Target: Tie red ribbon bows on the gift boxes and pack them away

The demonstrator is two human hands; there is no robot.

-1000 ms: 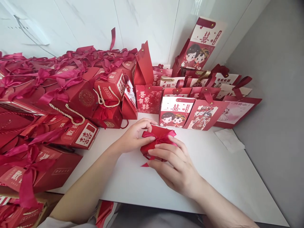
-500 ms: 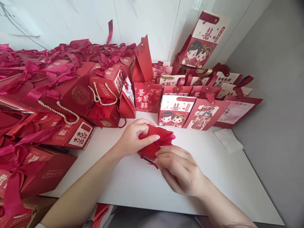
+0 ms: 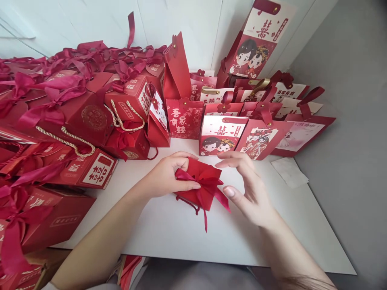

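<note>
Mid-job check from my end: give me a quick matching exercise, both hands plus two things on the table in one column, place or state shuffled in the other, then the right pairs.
Column one
1. Left hand
2. Right hand
3. Small red box
4. White paper

Column two
A. Lying near the grey wall
B. Fingers spread, with a gap between thumb and forefinger
C. Thumb on the ribbon bow
D. Between the two hands, a ribbon across its top

Right pairs: 1-C, 2-B, 3-D, 4-A
</note>
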